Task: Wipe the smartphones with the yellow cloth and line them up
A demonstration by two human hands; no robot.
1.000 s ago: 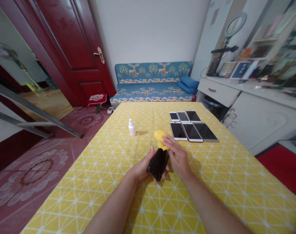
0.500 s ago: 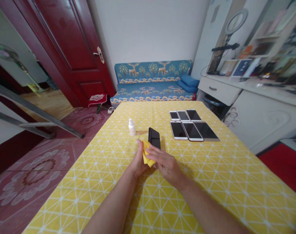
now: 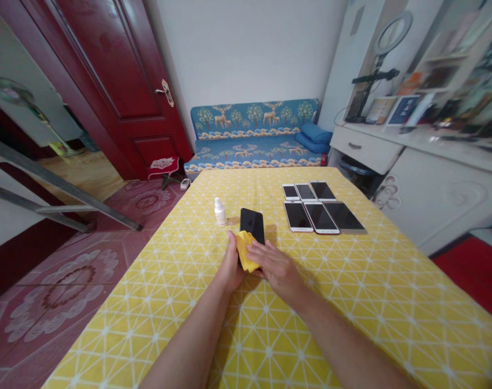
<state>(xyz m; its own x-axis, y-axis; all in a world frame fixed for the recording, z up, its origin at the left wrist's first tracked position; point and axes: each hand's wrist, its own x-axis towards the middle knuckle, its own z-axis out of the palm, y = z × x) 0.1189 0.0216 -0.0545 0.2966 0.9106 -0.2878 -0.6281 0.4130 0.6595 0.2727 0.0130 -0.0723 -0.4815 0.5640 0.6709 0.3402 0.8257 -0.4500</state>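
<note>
A black phone (image 3: 253, 220) is held up over the table, its dark face toward me. My left hand (image 3: 230, 266) grips its lower end from the left, thumb along the edge. Fingers of my right hand (image 3: 278, 268) press a crumpled yellow cloth (image 3: 246, 251) against the phone's lower part. The cloth hides that part of the phone. Beyond my left hand a small white bottle (image 3: 220, 212) stands upright on the table.
Several phones lie in two rows at the right, among them a white one (image 3: 298, 216). They rest on a yellow patterned tablecloth (image 3: 181, 302). A blue sofa (image 3: 254, 138) is behind the table, and a white cabinet (image 3: 444, 194) stands at the right.
The phone has turned so that more of its dark face shows, and its top has shifted slightly left. The cloth has moved a little up along it with my right hand.
</note>
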